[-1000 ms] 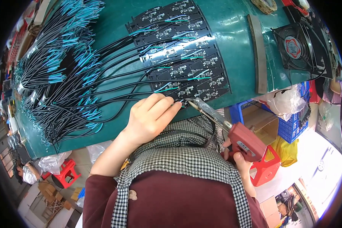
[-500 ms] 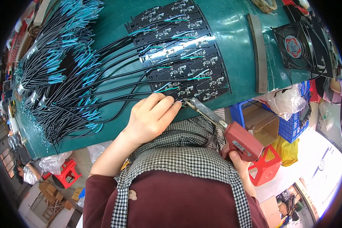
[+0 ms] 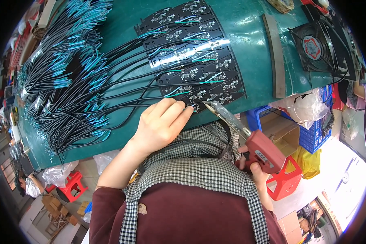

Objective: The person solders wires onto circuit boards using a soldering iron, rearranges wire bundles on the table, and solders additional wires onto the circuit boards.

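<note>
My left hand (image 3: 162,124) is closed in a pinch over the near edge of a black circuit board panel (image 3: 215,91). A black cable (image 3: 128,106) runs in under its fingers; the fingers hide most of the cable's end. My right hand (image 3: 257,173) is wrapped round the grip of a red soldering gun (image 3: 264,151). The gun's metal tip points up and left over the panel, a little right of my left fingertips. Several other black cables lie across the panel, their blue, white and green wire ends resting on its small parts.
A large heap of black cables with blue ends (image 3: 65,81) covers the left of the green table (image 3: 252,44). On the right lie a grey bar (image 3: 275,57) and a black fan (image 3: 313,46). Below the table's right edge stand a blue crate (image 3: 311,136) and a red stool (image 3: 286,181).
The soldering gun has shifted slightly right and down, and its tip has drawn away from my left fingertips. My left hand stays almost in place.
</note>
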`<state>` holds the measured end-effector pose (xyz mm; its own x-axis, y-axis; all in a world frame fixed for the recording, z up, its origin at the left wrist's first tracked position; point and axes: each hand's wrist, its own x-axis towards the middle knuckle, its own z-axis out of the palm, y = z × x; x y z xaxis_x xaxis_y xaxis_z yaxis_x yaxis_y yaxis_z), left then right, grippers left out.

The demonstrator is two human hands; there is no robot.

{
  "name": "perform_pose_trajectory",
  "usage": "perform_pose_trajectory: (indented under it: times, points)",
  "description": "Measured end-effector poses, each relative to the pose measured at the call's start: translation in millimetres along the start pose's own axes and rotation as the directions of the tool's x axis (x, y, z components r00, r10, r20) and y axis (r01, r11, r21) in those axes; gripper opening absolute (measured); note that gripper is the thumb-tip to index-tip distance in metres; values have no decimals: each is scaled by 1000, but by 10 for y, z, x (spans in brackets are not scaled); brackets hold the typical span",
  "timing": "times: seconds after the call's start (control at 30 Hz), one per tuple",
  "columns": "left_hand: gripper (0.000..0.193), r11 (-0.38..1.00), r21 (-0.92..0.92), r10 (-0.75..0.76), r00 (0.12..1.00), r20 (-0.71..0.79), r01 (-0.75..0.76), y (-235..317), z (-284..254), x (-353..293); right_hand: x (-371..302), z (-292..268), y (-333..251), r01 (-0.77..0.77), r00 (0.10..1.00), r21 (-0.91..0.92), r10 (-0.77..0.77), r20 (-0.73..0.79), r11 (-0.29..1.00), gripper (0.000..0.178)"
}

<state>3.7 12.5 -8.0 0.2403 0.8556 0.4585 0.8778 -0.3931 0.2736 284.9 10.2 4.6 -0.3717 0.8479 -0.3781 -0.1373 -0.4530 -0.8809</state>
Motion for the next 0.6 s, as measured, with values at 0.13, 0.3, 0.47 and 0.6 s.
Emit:
perform_pose_trajectory:
  times: [0.13,0.3,0.47,0.6]
  points:
    - [25,998,42,35,998,44,-37,-23,-16,-35,-8,-32,-3,3,1000,-8,-3,11,1000,68]
    - [32,992,65,115,991,-66,-111,71,14,-48,-36,-76,-10,-10,996,59,4,87,998,56]
    - [34,995,51,85,996,-39,-83,92,27,-56,-42,-105,25,-21,994,64,14,108,998,54]
    - [32,998,46,55,998,-38,-53,94,39,-63,-21,-69,5,-25,995,58,19,100,998,52]
